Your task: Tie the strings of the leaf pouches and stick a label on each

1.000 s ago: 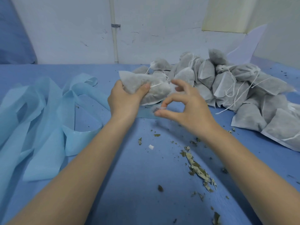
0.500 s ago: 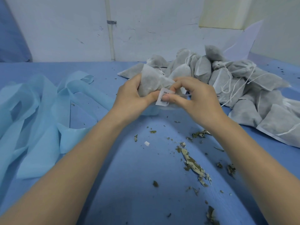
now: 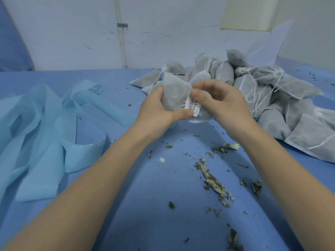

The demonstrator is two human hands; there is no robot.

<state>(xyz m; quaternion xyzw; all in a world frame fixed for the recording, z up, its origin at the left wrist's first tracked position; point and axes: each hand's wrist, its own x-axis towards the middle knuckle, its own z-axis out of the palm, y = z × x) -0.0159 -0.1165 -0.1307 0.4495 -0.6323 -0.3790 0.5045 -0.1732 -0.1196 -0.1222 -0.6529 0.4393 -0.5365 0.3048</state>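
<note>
A grey leaf pouch (image 3: 173, 91) is held up above the blue table, a little beyond its middle. My left hand (image 3: 157, 110) grips the pouch from the left, its thumb across the lower edge. A white barcode label (image 3: 192, 106) lies on the pouch's right side. My right hand (image 3: 220, 102) pinches the label's upper end against the pouch with thumb and fingers. A thin white string shows just left of the label. The lower right part of the pouch is hidden behind my right hand.
A heap of grey pouches (image 3: 262, 91) with loose white strings fills the back right of the blue table (image 3: 112, 196). Pale blue backing strips (image 3: 41, 134) curl across the left side. Leaf crumbs (image 3: 213, 182) are scattered near the middle right.
The pouch has turned upright in my left hand. My right hand has brought the label onto the pouch and now holds it against the fabric.
</note>
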